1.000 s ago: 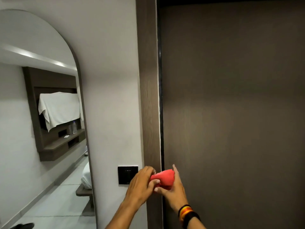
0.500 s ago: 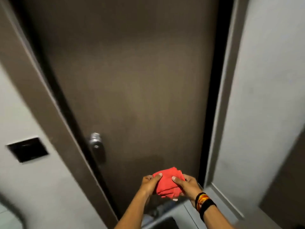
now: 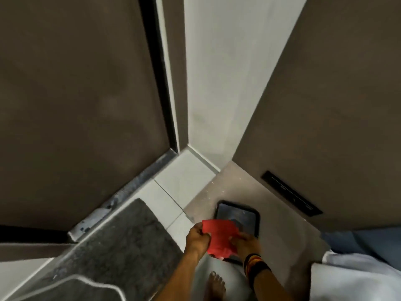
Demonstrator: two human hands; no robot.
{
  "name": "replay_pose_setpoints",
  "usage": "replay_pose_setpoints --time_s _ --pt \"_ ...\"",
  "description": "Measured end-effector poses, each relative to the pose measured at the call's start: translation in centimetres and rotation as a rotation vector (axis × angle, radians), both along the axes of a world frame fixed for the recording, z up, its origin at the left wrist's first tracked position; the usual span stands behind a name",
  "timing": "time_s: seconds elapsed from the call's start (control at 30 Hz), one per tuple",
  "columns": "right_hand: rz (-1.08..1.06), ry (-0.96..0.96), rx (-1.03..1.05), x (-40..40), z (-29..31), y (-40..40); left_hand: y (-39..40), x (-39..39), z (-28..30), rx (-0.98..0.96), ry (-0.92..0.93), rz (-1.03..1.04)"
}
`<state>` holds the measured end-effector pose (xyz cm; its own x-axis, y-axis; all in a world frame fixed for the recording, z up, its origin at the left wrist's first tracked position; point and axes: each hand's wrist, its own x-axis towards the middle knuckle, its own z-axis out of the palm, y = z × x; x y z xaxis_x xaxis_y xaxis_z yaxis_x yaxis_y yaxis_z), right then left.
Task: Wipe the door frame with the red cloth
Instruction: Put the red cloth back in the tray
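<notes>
Red cloth point(image 3: 219, 237) gripped between left hand point(image 3: 197, 240) and right hand point(image 3: 247, 242), no legible writing

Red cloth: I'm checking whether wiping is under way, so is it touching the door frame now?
Apart. The head view shows the red cloth held between the left hand and right hand, low over the floor, well clear of the door frame.

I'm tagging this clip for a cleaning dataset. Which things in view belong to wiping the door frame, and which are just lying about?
Part of the job:
- red cloth, held between both hands
- left hand
- right hand
- door frame, right of the brown door

Just lying about:
- grey floor mat
- dark tray on the floor
- white fabric at lower right
</notes>
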<state>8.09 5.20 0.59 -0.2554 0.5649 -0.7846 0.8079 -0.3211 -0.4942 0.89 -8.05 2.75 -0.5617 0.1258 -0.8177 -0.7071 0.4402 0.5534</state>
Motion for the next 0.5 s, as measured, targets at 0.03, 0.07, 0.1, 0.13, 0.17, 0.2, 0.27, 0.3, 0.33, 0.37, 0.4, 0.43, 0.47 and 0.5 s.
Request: replay_pose_setpoints --time_s 0.03,0.07,0.1,0.13,0.17,0.2,0.27,0.3,0.33,0.37,0.4,0.43,0.47,0.5 --pt "-0.008 -0.037 0.014 0.5 -1.4 1.0 1.3 0.5 -1.1 0.017 -0.006 -0.024" --pt "-0.023 -0.065 0.024 0.8 -2.7 1.9 2.4 0.7 -2.0 0.033 -0.014 -0.043" --pt "-0.034 -0.083 0.035 1.1 -4.1 2.8 3.5 0.8 -3.1 0.041 -0.018 -0.059" --pt "-0.041 -0.1 0.043 1.1 -5.0 3.5 4.5 0.8 -4.0 0.048 -0.024 -0.067" --pt "-0.046 -0.106 0.051 1.2 -6.5 4.4 5.6 0.8 -5.3 0.059 -0.025 -0.075" --pt "-0.059 -0.105 0.04 1.2 -7.5 5.1 6.3 0.6 -6.4 0.071 -0.026 -0.089" --pt "-0.072 -0.094 0.017 1.3 -9.9 6.4 7.6 0.3 -8.5 0.082 -0.03 -0.125" --pt "-0.073 -0.089 0.015 1.3 -11.0 6.9 8.0 0.1 -9.4 0.089 -0.036 -0.139" --pt "-0.069 -0.088 0.014 1.3 -11.8 7.4 8.2 -0.1 -10.1 0.1 -0.04 -0.146" --pt "-0.055 -0.093 0.014 1.3 -12.6 7.7 8.3 -0.2 -10.9 0.105 -0.048 -0.15" --pt "-0.032 -0.097 0.016 1.3 -13.0 8.0 8.3 -0.2 -11.5 0.104 -0.051 -0.147" --pt "0.011 -0.1 0.011 1.3 -13.6 8.2 8.3 -0.1 -12.2 0.105 -0.054 -0.139" --pt "0.067 -0.119 0.008 1.2 -13.5 8.3 8.2 0.0 -12.2 0.093 -0.05 -0.139" --pt "0.144 -0.146 0.028 1.3 -13.6 8.2 8.0 0.3 -12.4 0.068 -0.005 -0.171"
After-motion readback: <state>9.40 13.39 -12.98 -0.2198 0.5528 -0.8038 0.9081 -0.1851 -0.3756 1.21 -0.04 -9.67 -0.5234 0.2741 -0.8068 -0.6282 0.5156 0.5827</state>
